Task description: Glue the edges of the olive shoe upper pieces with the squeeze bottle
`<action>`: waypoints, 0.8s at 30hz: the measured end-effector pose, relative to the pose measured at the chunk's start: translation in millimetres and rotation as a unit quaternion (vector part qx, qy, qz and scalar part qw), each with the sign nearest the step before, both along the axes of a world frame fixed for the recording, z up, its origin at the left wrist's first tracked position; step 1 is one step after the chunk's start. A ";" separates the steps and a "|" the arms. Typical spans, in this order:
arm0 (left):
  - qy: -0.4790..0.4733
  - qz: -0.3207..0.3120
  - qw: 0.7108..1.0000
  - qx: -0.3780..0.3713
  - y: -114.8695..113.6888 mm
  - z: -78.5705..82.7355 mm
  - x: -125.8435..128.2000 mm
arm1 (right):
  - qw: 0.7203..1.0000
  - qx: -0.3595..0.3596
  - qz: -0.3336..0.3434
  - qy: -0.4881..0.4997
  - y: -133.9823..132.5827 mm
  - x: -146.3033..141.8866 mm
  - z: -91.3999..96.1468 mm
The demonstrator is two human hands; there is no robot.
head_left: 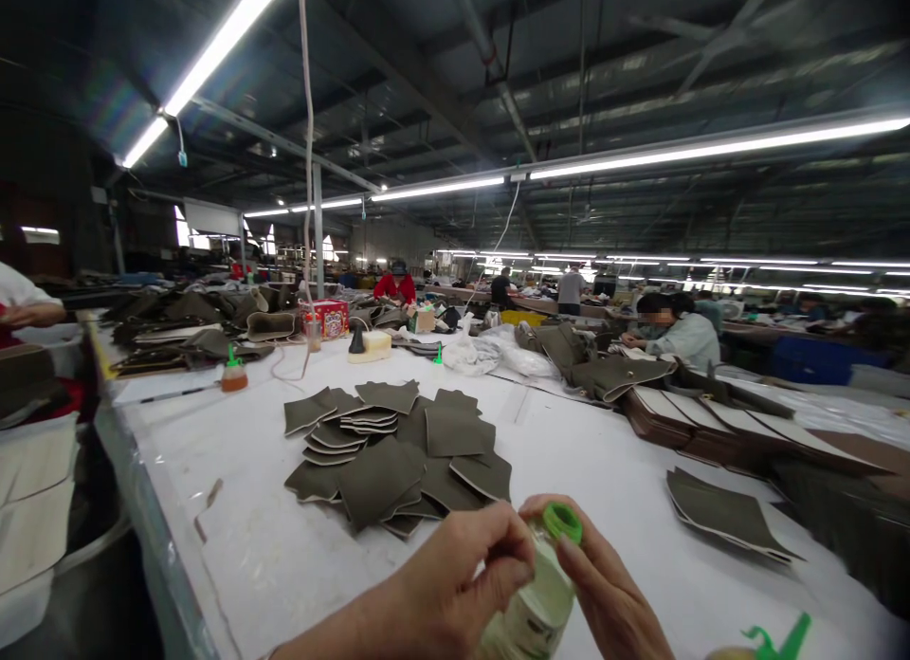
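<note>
Low in the head view, my right hand (604, 584) wraps round the upper part of a clear plastic bottle (544, 598) with a green ring at its open-looking top and pale contents. My left hand (469, 570) is closed in a pinch just left of the bottle's neck, partly covering the bottle's side. Whatever its fingertips hold, if anything, is hidden. A green nozzle cap (789, 641) shows at the bottom edge, right of my right hand. Beyond my hands lies a loose pile of dark olive leather pieces (384, 475) on the white table (234, 451).
More olive pieces (721, 513) lie at the right, near stacked brown-edged panels (711, 418). Farther back are a small glue bottle (233, 374), a yellowish sponge (370, 347), a red box (325, 319) and crumpled plastic bags (490, 352). Co-workers sit around the table.
</note>
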State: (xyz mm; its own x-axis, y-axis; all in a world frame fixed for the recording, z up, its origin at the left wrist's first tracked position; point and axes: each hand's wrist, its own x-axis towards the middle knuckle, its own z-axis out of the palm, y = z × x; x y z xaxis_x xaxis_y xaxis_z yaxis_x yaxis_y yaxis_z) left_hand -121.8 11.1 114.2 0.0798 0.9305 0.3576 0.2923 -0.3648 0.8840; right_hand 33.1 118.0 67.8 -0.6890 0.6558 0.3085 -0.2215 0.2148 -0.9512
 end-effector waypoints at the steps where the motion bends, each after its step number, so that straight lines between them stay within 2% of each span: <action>1: -0.019 0.030 0.999 0.008 1.7 -2.2 0.2 | 1.000 0.012 0.001 -0.006 1.3 0.8 -0.5; 3: -0.041 0.091 0.995 0.021 7.3 -6.9 -0.3 | 0.999 0.028 0.024 -0.013 1.6 0.2 -0.8; 5: -0.026 0.121 0.992 0.033 13.0 -10.7 -0.7 | 0.999 0.029 0.042 -0.011 -1.0 -2.4 0.2; 10: 0.012 0.132 0.989 0.068 17.8 -12.3 3.2 | 0.998 0.008 0.059 -0.003 -9.0 -7.3 6.8; 15: 0.063 0.161 0.982 0.082 19.0 -13.1 6.9 | 0.996 0.070 0.049 -0.038 -7.0 -8.0 5.7; 20: 0.115 0.198 0.963 0.139 17.8 -14.4 8.6 | 0.988 0.141 0.031 -0.062 -4.4 -8.0 3.6; 24: 0.139 0.184 0.967 0.109 13.0 -6.0 7.2 | 0.984 0.161 0.024 -0.075 -10.3 -8.5 10.3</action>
State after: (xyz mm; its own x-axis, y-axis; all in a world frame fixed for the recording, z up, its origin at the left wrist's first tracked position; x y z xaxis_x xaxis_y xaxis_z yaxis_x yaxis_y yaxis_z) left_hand -114.6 24.0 108.2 -0.1218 0.8192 0.5604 0.6537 -0.3587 0.6664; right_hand 24.6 107.7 78.1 -0.7702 0.5066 0.3875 -0.1002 0.5040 -0.8579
